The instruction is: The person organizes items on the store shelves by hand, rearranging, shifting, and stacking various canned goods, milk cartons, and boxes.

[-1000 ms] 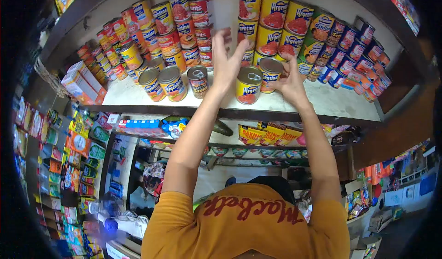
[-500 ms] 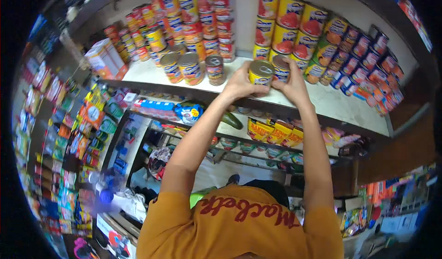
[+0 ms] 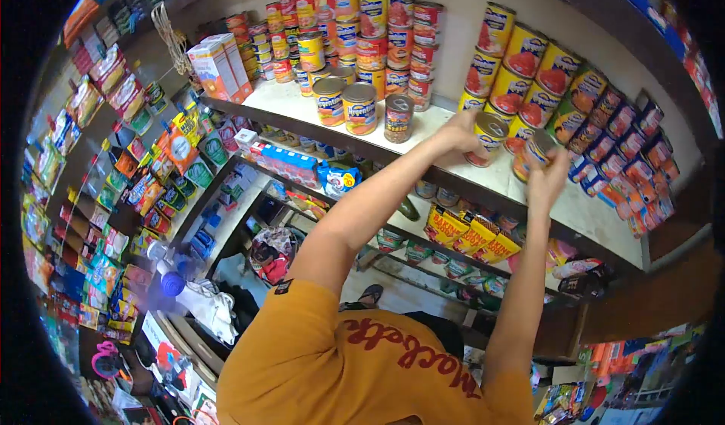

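Observation:
My left hand [image 3: 459,137] is wrapped round the left side of a yellow can [image 3: 488,140] with a pull-tab lid, low on the shelf in front of stacked yellow cans [image 3: 521,74]. To its right, my right hand [image 3: 550,170] grips a second can [image 3: 535,155], which tilts slightly. A gap separates these two cans. Left of my left hand, a smaller pull-tab can [image 3: 398,118] stands near the shelf edge, beside two larger yellow cans [image 3: 360,109].
Stacks of small cans [image 3: 623,149] rise at the right. White-and-orange boxes [image 3: 219,69] stand at the shelf's left end. The shelf's dark front edge [image 3: 453,174] runs below my hands, above yellow baking soda packs [image 3: 470,234].
The view has shifted left, so the shelf appears farther right. My hands have closed on the two front cans, which have moved apart from each other.

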Demonstrator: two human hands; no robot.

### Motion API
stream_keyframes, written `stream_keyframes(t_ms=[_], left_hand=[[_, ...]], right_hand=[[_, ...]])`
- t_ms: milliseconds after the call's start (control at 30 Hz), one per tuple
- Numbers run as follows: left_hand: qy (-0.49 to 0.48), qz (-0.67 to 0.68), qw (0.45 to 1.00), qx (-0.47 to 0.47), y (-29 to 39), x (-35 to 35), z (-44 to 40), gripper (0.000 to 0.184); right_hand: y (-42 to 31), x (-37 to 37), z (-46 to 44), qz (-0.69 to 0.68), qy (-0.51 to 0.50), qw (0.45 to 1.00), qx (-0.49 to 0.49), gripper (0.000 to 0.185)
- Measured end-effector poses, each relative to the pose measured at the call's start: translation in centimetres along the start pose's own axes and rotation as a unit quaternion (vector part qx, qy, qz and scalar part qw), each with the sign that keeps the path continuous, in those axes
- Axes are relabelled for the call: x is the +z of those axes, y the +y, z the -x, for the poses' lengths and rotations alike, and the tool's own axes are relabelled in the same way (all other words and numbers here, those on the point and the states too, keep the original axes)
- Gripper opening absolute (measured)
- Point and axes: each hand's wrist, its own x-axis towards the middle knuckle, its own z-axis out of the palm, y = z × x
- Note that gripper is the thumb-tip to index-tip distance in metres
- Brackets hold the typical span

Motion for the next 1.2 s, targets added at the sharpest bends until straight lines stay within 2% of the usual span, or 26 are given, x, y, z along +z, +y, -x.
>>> stream_keyframes(t_ms=[133, 167, 200, 267, 300, 367, 467, 533, 600, 667, 733, 800, 833, 867, 933, 1000, 1067, 1100, 1133, 1167, 1200], left_hand=[[0.029, 0.006, 0.998, 0.052, -3.2, 2.8, -2.9, 0.083], [0.0, 0.061, 0.997, 0.042, -2.2, 2.7, -1.9, 0.08], [0.005, 0.062, 0.997, 0.047, -1.6, 2.5, -1.0, 0.08], [0.039, -0.006, 0.995, 0.089, -0.8, 2.1, -0.3, 0.08], [0.02, -0.014, 0.997, 0.077, -0.6, 1.7, 0.0, 0.079], [0.013, -0.027, 0.995, 0.09, -0.2, 1.4, 0.7, 0.076], [0.099, -0.072, 0.976, 0.182, 1.9, -0.6, 4.3, 0.067], [0.225, -0.212, 0.899, 0.311, 0.9, -3.2, 6.0, 0.056], [0.348, -0.278, 0.828, 0.339, -0.5, -7.6, 7.9, 0.047], [0.452, -0.307, 0.793, 0.268, -1.3, -12.2, 9.7, 0.044], [0.494, -0.259, 0.809, 0.188, -4.8, -15.9, 10.4, 0.045], [0.475, -0.189, 0.854, 0.095, -7.8, -18.0, 11.2, 0.05], [0.452, -0.144, 0.878, 0.057, -9.0, -18.7, 11.4, 0.056], [0.387, -0.043, 0.921, 0.009, -9.9, -19.5, 11.6, 0.064], [0.33, 0.109, 0.938, 0.005, -11.7, -20.0, 11.4, 0.075], [0.3, 0.059, 0.952, 0.015, -11.9, -20.8, 11.3, 0.08], [0.281, 0.018, 0.959, 0.019, -11.6, -21.4, 11.7, 0.082], [0.277, 0.003, 0.961, 0.019, -11.0, -21.8, 11.9, 0.082], [0.273, -0.012, 0.962, 0.02, -10.8, -22.1, 11.9, 0.083], [0.272, 0.018, 0.962, 0.021, -11.1, -22.5, 11.9, 0.083], [0.293, -0.018, 0.956, 0.01, -11.1, -23.0, 12.2, 0.083]], right_hand=[[3.1, -2.6, 0.6, 0.018, 0.014, 1.0, 0.021, 0.037], [5.4, -2.9, 0.7, -0.042, 0.011, 0.998, 0.041, 0.037], [6.8, -2.6, 0.6, -0.107, 0.012, 0.993, 0.057, 0.037], [3.7, -3.5, 0.7, 0.014, -0.011, 0.998, 0.058, 0.037], [3.5, -3.1, 0.9, 0.023, 0.009, 0.999, 0.022, 0.037], [3.6, -3.2, 1.1, 0.028, -0.001, 0.998, 0.054, 0.037], [3.1, -3.4, 1.3, -0.038, 0.01, 0.996, 0.077, 0.041], [2.2, -3.6, 1.5, -0.091, 0.022, 0.989, 0.112, 0.042], [2.6, -3.6, 1.7, -0.012, 0.077, 0.993, 0.086, 0.044], [1.5, -3.2, 2.2, 0.054, 0.147, 0.985, 0.073, 0.044], [0.6, -2.0, 2.6, 0.046, 0.15, 0.987, -0.027, 0.034], [-3.7, 0.4, 2.4, 0.035, 0.128, 0.985, -0.113, 0.029], [-5.7, 1.8, 2.2, 0.01, 0.108, 0.985, -0.136, 0.021], [-8.1, 3.1, 1.6, 0.007, 0.086, 0.983, -0.161, 0.016], [-12.1, 5.1, 0.7, -0.051, -0.011, 0.985, -0.163, 0.015], [-14.1, 7.8, -0.3, -0.117, -0.115, 0.972, -0.168, 0.019], [-17.3, 9.4, -0.8, -0.091, -0.252, 0.951, -0.156, 0.022], [-17.9, 10.8, -0.9, -0.086, -0.308, 0.931, -0.175, 0.029], [-18.7, 11.9, -0.7, -0.094, -0.353, 0.914, -0.175, 0.044], [-18.8, 13.4, -0.5, -0.07, -0.379, 0.901, -0.199, 0.052], [-18.7, 14.5, -0.2, -0.045, -0.405, 0.886, -0.221, 0.06]])
